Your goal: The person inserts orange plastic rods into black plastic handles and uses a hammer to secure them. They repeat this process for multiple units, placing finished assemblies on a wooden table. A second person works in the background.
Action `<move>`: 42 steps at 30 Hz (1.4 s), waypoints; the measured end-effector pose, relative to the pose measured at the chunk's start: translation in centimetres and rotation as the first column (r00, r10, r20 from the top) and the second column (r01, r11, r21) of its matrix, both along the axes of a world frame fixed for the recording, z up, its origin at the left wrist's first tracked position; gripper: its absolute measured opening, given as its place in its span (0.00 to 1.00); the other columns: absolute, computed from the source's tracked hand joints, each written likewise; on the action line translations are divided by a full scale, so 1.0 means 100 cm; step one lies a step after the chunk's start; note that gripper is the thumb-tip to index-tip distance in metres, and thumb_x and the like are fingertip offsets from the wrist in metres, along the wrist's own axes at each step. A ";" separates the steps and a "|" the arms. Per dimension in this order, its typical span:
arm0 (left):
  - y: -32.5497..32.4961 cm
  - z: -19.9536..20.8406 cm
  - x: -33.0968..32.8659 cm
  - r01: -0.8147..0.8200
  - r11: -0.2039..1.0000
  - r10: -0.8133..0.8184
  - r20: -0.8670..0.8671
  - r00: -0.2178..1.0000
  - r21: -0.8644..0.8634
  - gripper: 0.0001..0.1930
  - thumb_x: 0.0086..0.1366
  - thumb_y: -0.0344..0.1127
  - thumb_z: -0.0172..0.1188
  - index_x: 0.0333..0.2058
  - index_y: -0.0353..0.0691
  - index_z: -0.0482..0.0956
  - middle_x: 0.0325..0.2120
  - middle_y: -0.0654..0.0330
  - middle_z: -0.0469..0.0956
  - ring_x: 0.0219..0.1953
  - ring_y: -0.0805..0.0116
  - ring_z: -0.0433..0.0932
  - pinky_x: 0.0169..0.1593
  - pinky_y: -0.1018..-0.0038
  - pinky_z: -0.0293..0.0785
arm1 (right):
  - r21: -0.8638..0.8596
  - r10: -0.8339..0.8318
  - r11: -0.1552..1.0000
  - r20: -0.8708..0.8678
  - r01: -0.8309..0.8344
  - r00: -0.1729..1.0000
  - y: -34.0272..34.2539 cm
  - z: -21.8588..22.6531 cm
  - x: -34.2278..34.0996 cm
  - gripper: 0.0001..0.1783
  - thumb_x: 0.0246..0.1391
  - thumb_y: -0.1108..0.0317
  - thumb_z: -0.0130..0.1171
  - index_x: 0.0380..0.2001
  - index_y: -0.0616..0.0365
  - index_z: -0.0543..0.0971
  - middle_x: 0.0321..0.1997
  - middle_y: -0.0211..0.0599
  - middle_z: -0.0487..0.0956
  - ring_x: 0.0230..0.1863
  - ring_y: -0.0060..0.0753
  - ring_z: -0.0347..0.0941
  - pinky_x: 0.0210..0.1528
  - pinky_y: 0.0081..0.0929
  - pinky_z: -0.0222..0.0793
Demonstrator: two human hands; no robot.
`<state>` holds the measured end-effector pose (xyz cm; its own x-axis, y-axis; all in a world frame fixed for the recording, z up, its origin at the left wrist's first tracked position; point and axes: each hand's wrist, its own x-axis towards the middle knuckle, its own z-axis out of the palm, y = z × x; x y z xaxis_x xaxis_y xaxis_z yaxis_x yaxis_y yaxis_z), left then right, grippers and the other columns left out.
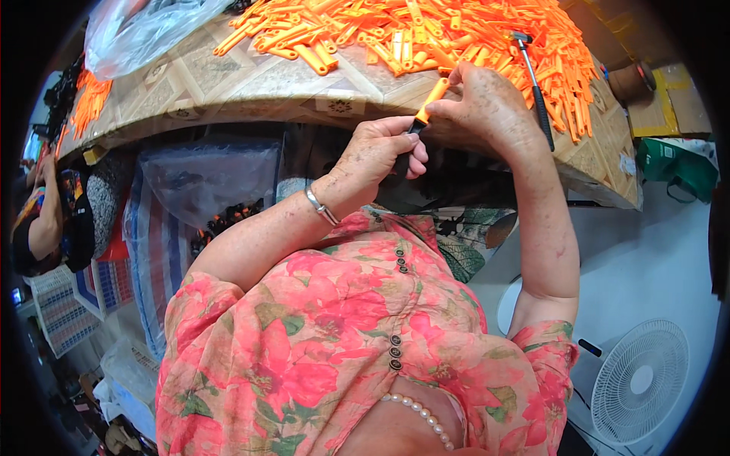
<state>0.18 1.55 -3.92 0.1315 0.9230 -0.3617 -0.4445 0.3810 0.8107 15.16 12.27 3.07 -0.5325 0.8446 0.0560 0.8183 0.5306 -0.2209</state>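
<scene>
I think the step in hand is putting two parts together: an orange piece (436, 91) and a black part (418, 127). They meet end to end between the two hands, in front of the near edge of the table (213, 83). I can't tell if they are locked together or only touching.

To my mind, the next move calls for a firm hold on the black part while the orange piece is kept straight and pushed or turned. If it tips, it could slip off.

The left hand (372, 154) is closed, with its fingers curled round the black part and its thumb laid on top. Most of that part is hidden, so I can't see its whole shape. The right hand (487, 102) is nearly closed. Its thumb and fingertips pinch the orange piece, with only a narrow gap for it.

On the far side of the table I see a big pile of orange pieces (464, 34). A small hammer (541, 110) lies at its right, near the right hand.
</scene>
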 end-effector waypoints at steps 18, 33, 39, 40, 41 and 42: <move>0.012 0.005 -0.019 0.163 0.987 -0.160 -0.164 0.973 0.006 0.10 0.69 0.30 0.51 0.44 0.34 0.78 0.25 0.64 0.78 0.25 0.79 0.77 0.32 0.80 0.76 | 0.382 0.497 0.817 -0.083 -0.433 0.864 -0.014 -0.048 0.021 0.17 0.48 0.64 0.64 0.45 0.44 0.83 0.51 0.24 0.76 0.53 0.34 0.72 0.55 0.36 0.66; 0.013 0.014 -0.012 0.087 0.993 -0.095 -0.100 0.991 -0.077 0.12 0.68 0.29 0.49 0.47 0.32 0.75 0.25 0.65 0.77 0.24 0.79 0.76 0.31 0.81 0.75 | 0.549 0.004 0.830 -0.185 0.100 0.983 0.002 -0.041 0.065 0.27 0.52 0.74 0.54 0.58 0.55 0.72 0.52 0.44 0.74 0.56 0.42 0.70 0.61 0.42 0.62; 0.010 0.019 -0.005 0.065 0.993 -0.074 -0.094 0.993 -0.097 0.12 0.68 0.29 0.49 0.47 0.33 0.75 0.25 0.65 0.77 0.25 0.78 0.77 0.30 0.81 0.76 | 0.358 -0.287 0.882 -0.103 0.305 0.952 0.035 -0.055 0.119 0.25 0.55 0.73 0.54 0.58 0.61 0.71 0.45 0.52 0.75 0.49 0.51 0.73 0.51 0.44 0.69; 0.009 0.020 -0.003 0.056 0.994 -0.065 -0.094 0.993 -0.097 0.12 0.68 0.29 0.49 0.47 0.33 0.75 0.25 0.65 0.77 0.25 0.78 0.77 0.30 0.81 0.76 | 0.377 -0.278 0.880 -0.087 0.290 0.957 0.037 -0.057 0.121 0.25 0.56 0.73 0.53 0.58 0.62 0.71 0.45 0.52 0.75 0.48 0.52 0.73 0.50 0.45 0.70; 0.009 0.020 -0.002 0.049 0.994 -0.058 -0.093 0.994 -0.097 0.12 0.68 0.29 0.49 0.47 0.33 0.75 0.25 0.65 0.77 0.25 0.78 0.77 0.30 0.81 0.76 | 0.396 -0.271 0.876 -0.071 0.277 0.960 0.039 -0.059 0.123 0.24 0.56 0.72 0.53 0.58 0.62 0.71 0.44 0.53 0.75 0.47 0.54 0.73 0.49 0.45 0.70; 0.009 0.019 -0.001 0.052 0.994 -0.060 -0.089 0.994 -0.095 0.12 0.68 0.29 0.48 0.46 0.33 0.75 0.25 0.65 0.77 0.25 0.78 0.77 0.30 0.81 0.76 | 0.437 -0.209 0.862 -0.152 0.256 0.966 0.040 -0.064 0.129 0.25 0.59 0.71 0.52 0.61 0.58 0.70 0.40 0.52 0.75 0.43 0.53 0.73 0.48 0.43 0.70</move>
